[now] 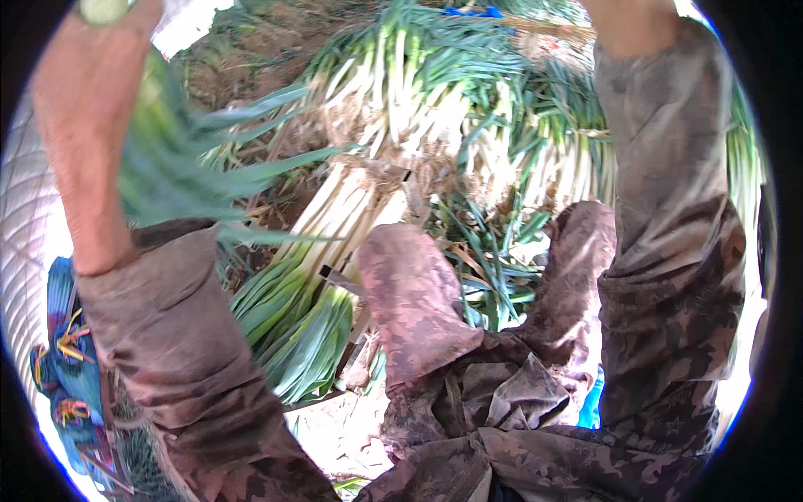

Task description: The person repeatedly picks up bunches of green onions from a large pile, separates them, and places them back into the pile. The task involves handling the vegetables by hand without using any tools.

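My left hand [103,37] is raised at the upper left, partly cut off by the picture's edge. It grips a pale green stalk [103,9], and blurred green onion leaves [169,163] hang behind the wrist. My right hand is out of view; just its bare wrist and the grey-brown sleeve [665,138] show. Before me a bunch of long green onions [332,207] lies at a slant, roots away from me and leaves towards me. It rests beside black-ended flat bars [342,280], close to my camouflage-clad left knee [408,282].
A large heap of green onions [401,81] spreads beyond, roots towards me. Loose leaves [489,257] lie between my knees. Blue bundles with coloured ties [72,351] stand at left, beside pale ribbed sheeting [28,188]. Straw-coloured strips [546,25] lie at the top.
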A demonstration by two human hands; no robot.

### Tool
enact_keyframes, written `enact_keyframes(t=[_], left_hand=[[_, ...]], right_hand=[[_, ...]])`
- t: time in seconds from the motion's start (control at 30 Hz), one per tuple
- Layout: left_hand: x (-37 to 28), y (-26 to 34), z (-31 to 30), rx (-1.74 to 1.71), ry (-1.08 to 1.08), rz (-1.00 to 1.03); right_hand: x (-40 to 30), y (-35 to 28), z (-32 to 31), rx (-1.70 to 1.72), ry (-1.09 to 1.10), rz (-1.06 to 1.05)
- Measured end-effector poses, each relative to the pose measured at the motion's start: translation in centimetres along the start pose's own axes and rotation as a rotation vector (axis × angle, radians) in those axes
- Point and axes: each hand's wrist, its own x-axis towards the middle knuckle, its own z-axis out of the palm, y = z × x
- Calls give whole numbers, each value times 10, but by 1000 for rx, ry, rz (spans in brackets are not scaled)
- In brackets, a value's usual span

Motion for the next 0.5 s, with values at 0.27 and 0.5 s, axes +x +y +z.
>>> enact_keyframes(t=[0.27,0.5], left_hand=[[-131,-117,29,110,-541,294],[-400,-56,131,199,-1569,67]], right_hand=[[-30,201,-3,-119,-27,460],[-155,388,45,-238,-168,634]])
